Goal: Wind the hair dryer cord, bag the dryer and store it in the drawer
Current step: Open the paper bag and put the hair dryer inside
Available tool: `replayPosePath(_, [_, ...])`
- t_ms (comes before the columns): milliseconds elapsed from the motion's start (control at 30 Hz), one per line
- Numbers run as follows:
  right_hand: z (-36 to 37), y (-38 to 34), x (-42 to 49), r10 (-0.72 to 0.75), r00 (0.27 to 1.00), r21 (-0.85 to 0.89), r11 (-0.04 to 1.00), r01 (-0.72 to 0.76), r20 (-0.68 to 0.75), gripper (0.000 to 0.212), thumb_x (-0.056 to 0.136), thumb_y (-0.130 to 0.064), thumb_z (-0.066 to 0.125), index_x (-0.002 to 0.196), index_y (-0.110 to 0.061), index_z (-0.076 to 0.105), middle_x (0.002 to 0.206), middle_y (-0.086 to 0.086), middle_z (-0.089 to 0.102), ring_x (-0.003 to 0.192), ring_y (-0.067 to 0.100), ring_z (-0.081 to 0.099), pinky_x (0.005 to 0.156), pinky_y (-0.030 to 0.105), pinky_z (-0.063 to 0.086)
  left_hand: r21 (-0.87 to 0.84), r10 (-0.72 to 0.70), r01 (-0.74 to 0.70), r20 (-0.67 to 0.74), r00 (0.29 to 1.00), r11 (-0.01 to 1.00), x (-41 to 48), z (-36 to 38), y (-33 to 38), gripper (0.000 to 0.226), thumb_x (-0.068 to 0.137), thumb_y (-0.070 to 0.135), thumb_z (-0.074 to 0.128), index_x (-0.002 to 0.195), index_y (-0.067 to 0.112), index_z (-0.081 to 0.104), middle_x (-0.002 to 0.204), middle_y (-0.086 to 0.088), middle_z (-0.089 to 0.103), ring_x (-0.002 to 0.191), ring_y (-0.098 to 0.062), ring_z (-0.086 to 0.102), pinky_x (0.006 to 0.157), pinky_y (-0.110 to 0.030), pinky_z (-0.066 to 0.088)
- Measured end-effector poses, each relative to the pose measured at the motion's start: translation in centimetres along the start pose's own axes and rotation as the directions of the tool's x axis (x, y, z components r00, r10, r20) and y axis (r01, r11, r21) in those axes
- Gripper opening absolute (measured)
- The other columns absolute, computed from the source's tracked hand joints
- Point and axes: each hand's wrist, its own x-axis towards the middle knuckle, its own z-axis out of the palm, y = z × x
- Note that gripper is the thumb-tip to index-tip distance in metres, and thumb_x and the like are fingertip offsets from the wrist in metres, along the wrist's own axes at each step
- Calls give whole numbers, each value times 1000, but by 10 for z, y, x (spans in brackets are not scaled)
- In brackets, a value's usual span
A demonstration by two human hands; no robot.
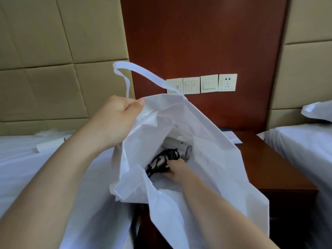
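Bedroom, beds [27, 159] flanking a nightstand [273, 159] beyond the hands: left hand [115, 121] pinches the bag [212, 141] by its rim; right hand [175, 169], inside, seemingly clasps the cord-wound dryer [179, 145].

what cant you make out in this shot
Head view only:
- Drawer: not visible; the bag covers the nightstand front.
- Hair dryer: far end hidden by bag folds; the cord plug is not discernible.
- Right hand: fingertips hidden under the dryer handle.
- Wall switches: markings too small.
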Motion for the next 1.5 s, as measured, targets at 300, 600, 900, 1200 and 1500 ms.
replayPosePath(300, [14,4,13,-129,981,-519,834,187,147,42,95,-25,46,126,2,52,127,18,56,119,32,51,98,34,39,-20,-47,48,26,999,999,2,3,-20,50,99,31,38,69,-7,49,45,7,21,43,-10,20,51,-26,21])
replayPosePath(600, [-15,-18,-20,-195,925,-725,576,377,326,21,92,-20,48,76,-7,52,74,10,49,74,19,46,67,26,34,18,-73,72,54,996,997,-5,4,-22,46,99,31,37,58,18,24,39,12,15,39,-8,16,45,-25,15])
replayPosePath(900, [-69,-66,-144,-211,847,-762,371,531,488,18,86,-11,45,82,-2,60,78,4,55,74,18,49,63,27,36,21,-58,54,258,964,998,-25,12,-2,23,100,35,33,88,21,46,56,2,28,56,-15,30,56,-24,26])
replayPosePath(1200, [-134,-79,-249,-74,821,-779,276,562,566,24,94,-23,47,111,-18,63,102,1,68,95,22,64,77,30,45,79,61,-116,499,864,990,-70,20,27,23,95,35,47,93,17,61,81,-3,59,69,2,53,64,-13,38])
replayPosePath(1500, [-186,-81,-269,-340,846,-691,488,533,411,29,92,-12,45,72,-12,66,55,-4,68,55,8,64,67,27,47,288,-265,34,822,504,957,-107,32,24,50,77,51,66,123,32,56,97,9,58,71,5,60,66,-14,47])
